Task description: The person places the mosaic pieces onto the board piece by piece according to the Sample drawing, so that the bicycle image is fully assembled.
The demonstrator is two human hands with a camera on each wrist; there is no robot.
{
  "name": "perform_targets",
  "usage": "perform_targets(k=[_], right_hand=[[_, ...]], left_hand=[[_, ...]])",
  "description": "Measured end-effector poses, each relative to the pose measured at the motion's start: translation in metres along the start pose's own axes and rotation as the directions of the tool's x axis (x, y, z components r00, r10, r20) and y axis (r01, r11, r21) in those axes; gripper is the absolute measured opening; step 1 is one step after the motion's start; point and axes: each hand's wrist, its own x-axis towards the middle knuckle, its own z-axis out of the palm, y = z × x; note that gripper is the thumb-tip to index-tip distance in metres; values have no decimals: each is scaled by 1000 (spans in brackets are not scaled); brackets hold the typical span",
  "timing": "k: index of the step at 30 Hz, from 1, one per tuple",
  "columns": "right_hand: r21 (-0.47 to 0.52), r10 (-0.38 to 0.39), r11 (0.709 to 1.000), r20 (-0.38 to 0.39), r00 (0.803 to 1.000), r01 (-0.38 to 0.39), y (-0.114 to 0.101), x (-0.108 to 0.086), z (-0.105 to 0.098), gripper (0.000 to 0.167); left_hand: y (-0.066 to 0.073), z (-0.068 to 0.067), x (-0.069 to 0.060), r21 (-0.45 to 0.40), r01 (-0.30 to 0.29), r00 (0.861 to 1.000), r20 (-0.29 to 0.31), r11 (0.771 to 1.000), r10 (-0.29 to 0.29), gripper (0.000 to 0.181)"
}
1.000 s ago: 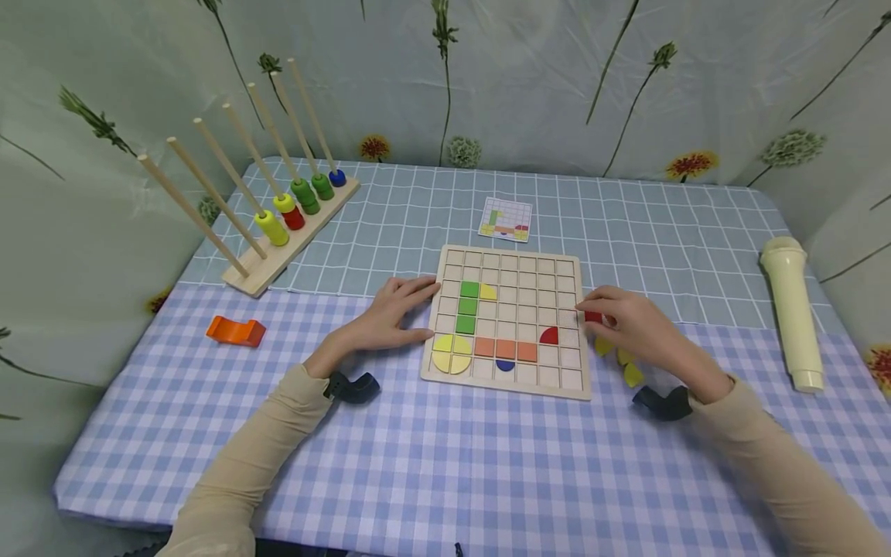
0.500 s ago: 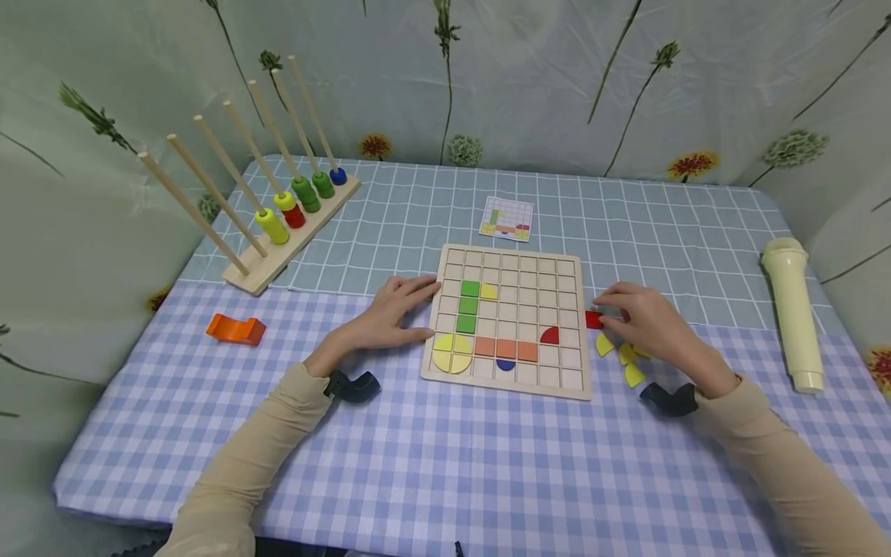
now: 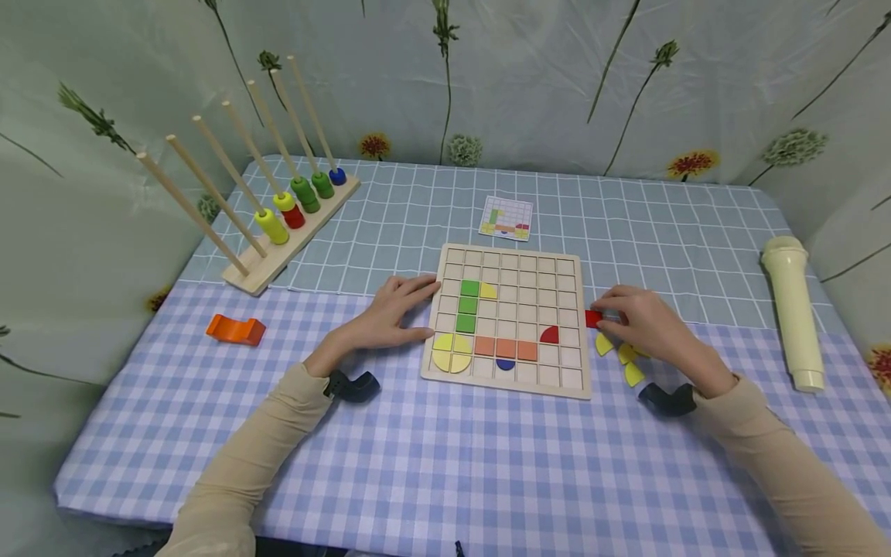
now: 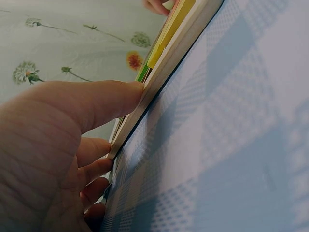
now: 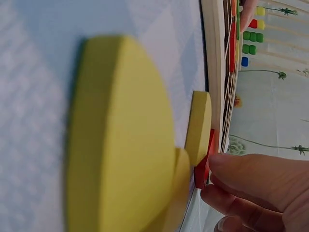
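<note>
A wooden grid board [image 3: 525,315] lies before me. My left hand [image 3: 390,313] rests against its left edge, thumb and fingers spread and fairly straight. Beyond the right edge, my right hand [image 3: 642,325] pinches a red square tile [image 3: 593,319] between thumb and fingers; in the right wrist view the red tile [image 5: 202,176] is partly behind the thumb. Several yellow quarter-circle tiles [image 3: 634,374] lie under and beside that hand. On the board are green squares [image 3: 467,305], orange squares [image 3: 506,350], yellow quarter circles [image 3: 452,354], a red quarter circle [image 3: 550,335] and a blue half circle [image 3: 505,364].
A small pattern card [image 3: 506,218] lies behind the board. At the back left stands a wooden peg rack [image 3: 278,259] with coloured beads. An orange arched block [image 3: 236,331] sits at left, and a cream microphone-shaped object [image 3: 793,313] at far right.
My right hand has drawn slightly right from the board's edge, uncovering more of the red square tile and the yellow tiles. The left hand and the board have stayed put.
</note>
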Motion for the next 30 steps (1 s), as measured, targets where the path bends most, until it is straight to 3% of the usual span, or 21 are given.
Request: perform_targets(k=[20, 30], right_hand=[[-52, -26, 998, -8, 1000, 26, -5, -9, -7, 26], [-19, -62, 998, -35, 997, 61, -18, -13, -4, 23]], left_hand=[[0, 0, 0, -4, -10, 1000, -9, 1000, 10, 77], [0, 0, 0, -12, -6, 1000, -10, 1000, 6, 76]])
